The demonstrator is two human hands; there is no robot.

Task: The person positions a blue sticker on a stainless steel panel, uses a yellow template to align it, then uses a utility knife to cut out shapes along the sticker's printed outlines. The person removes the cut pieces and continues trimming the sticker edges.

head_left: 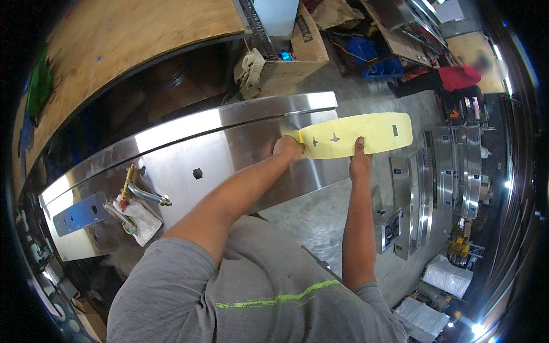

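Observation:
A long pale-yellow panel with rounded right corners and several cut-outs is held over the right end of a shiny steel unit. My left hand is closed at the panel's left end, where a bit of yellow sheet looks creased by the fingers. Its fingertips are partly hidden. My right hand grips the near edge, thumb on top and fingers underneath, out of sight. Further left on the steel lie a brass valve with a bent metal pipe, a white cloth and a dark blue-grey plate with cut-outs.
A wooden table stands beyond the steel unit. Past its right end is a cardboard box with a cloth glove over its edge. Several steel units line the right side. A person in red is at the far right.

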